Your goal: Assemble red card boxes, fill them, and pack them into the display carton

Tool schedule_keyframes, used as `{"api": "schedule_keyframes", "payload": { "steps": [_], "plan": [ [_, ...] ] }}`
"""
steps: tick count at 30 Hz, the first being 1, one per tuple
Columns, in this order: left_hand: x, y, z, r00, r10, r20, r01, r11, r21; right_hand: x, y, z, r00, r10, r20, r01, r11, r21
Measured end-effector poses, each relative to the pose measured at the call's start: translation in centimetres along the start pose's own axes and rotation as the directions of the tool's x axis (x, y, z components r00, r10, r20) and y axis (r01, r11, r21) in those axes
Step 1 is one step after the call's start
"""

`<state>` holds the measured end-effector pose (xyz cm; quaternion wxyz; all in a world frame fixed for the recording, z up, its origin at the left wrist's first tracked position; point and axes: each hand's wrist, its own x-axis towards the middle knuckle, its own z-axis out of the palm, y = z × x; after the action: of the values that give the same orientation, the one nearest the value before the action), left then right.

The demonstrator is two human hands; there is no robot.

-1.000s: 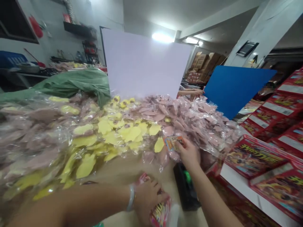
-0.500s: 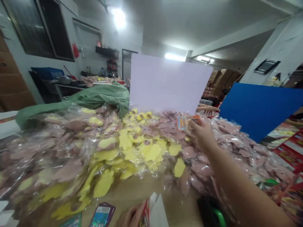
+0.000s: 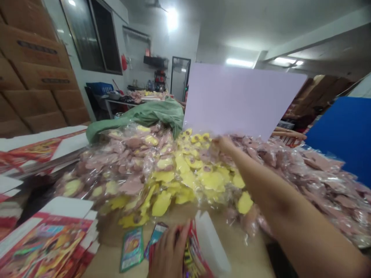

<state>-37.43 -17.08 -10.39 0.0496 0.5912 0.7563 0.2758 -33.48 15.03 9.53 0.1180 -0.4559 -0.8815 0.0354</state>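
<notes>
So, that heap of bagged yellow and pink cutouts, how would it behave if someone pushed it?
Probably floppy and light for its size: the clear plastic bags of yellow and pink cutouts slump loosely instead of holding a shape. The shiny plastic looks slippery, so a push would likely make them slide over one another.
</notes>
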Motion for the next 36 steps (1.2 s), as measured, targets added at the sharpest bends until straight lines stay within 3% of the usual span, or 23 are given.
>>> {"api": "schedule_keyframes", "payload": {
  "steps": [2,4,5,6,8,9,10,11,13,17,19,21,22,24,26,28,29,30,32,33,34,36],
  "plan": [
    [0.2,-0.2,-1.4,0.999,-0.045,0.003,0.045,0.999,-0.026,-4.3,1.1,-1.2,0.991,0.052,-0.12,-0.044,0.997,0.067],
    [0.8,0.6,-1.8,0.998,-0.068,0.008,0.069,0.997,-0.042,-10.5,1.9,-1.2,0.983,0.079,-0.164,-0.038,0.971,0.237],
    [1.0,1.4,-1.7,0.998,-0.064,0.007,0.064,0.997,-0.05,-14.0,2.2,-0.7,0.987,0.092,-0.129,-0.011,0.853,0.522],
    [1.2,2.2,-1.5,0.999,-0.044,0.005,0.044,0.997,-0.057,-17.5,2.5,0.2,0.996,0.091,-0.007,-0.054,0.642,0.765],
    [1.0,3.6,-1.2,1.0,0.031,0.005,-0.031,0.997,-0.069,-23.8,3.0,2.5,0.967,0.119,0.224,-0.25,0.302,0.92],
    [0.7,4.1,-1.1,0.998,0.066,0.006,-0.066,0.996,-0.068,-26.2,3.4,3.5,0.943,0.145,0.299,-0.324,0.197,0.925],
    [0.2,4.5,-1.0,0.996,0.094,0.008,-0.093,0.994,-0.06,-28.1,3.9,4.3,0.923,0.195,0.332,-0.363,0.153,0.919],
    [-0.4,4.8,-1.0,0.993,0.119,0.008,-0.118,0.992,-0.048,-29.6,4.4,4.8,0.911,0.25,0.328,-0.372,0.155,0.915],
    [-1.5,5.2,-1.1,0.987,0.159,0.009,-0.158,0.987,-0.02,-31.3,5.7,4.9,0.907,0.328,0.264,-0.354,0.255,0.9],
    [-3.2,6.7,-1.5,0.968,0.246,0.044,-0.248,0.969,0.021,-32.9,6.8,3.7,0.956,0.289,0.044,-0.222,0.621,0.751],
    [-3.7,7.8,-1.5,0.961,0.269,0.065,-0.271,0.962,0.021,-33.6,6.2,3.2,0.971,0.235,-0.033,-0.158,0.746,0.647],
    [-4.1,8.8,-1.4,0.955,0.285,0.079,-0.286,0.958,0.001,-34.3,5.0,3.0,0.987,0.141,0.074,-0.153,0.72,0.676],
    [-4.2,9.4,-1.2,0.953,0.291,0.083,-0.291,0.957,-0.015,-34.6,4.4,3.0,0.98,0.067,0.186,-0.184,0.643,0.744],
    [-4.7,10.3,-0.8,0.958,0.276,0.071,-0.273,0.961,-0.05,-35.3,3.0,3.1,0.912,-0.085,0.4,-0.337,0.401,0.852],
    [-5.4,11.0,-0.5,0.98,0.194,0.046,-0.189,0.978,-0.084,-36.0,1.9,3.1,0.874,-0.134,0.468,-0.433,0.227,0.873],
    [-6.3,11.3,-0.7,0.991,0.104,0.085,-0.089,0.982,-0.164,-36.9,1.3,3.0,0.889,-0.132,0.438,-0.397,0.254,0.882],
    [-6.7,11.3,-1.0,0.982,0.097,0.16,-0.056,0.969,-0.241,-37.5,1.2,2.9,0.879,-0.189,0.438,-0.368,0.318,0.874],
    [-7.1,11.1,-1.4,0.958,0.118,0.262,-0.023,0.94,-0.34,-38.1,1.2,2.8,0.84,-0.276,0.467,-0.348,0.387,0.854],
    [-7.7,10.4,-2.4,0.852,0.247,0.462,0.063,0.827,-0.559,-39.4,1.5,2.5,0.727,-0.41,0.551,-0.342,0.479,0.809],
    [-8.0,10.0,-2.8,0.798,0.323,0.509,0.113,0.749,-0.653,-40.0,1.9,2.3,0.721,-0.411,0.557,-0.338,0.493,0.801],
    [-8.4,9.6,-3.0,0.775,0.373,0.51,0.152,0.674,-0.723,-40.7,2.2,2.2,0.781,-0.347,0.52,-0.319,0.493,0.809],
    [-9.1,9.0,-2.8,0.827,0.353,0.437,0.164,0.592,-0.789,-42.0,2.7,2.5,0.938,-0.059,0.34,-0.272,0.48,0.834]
  ]
}}
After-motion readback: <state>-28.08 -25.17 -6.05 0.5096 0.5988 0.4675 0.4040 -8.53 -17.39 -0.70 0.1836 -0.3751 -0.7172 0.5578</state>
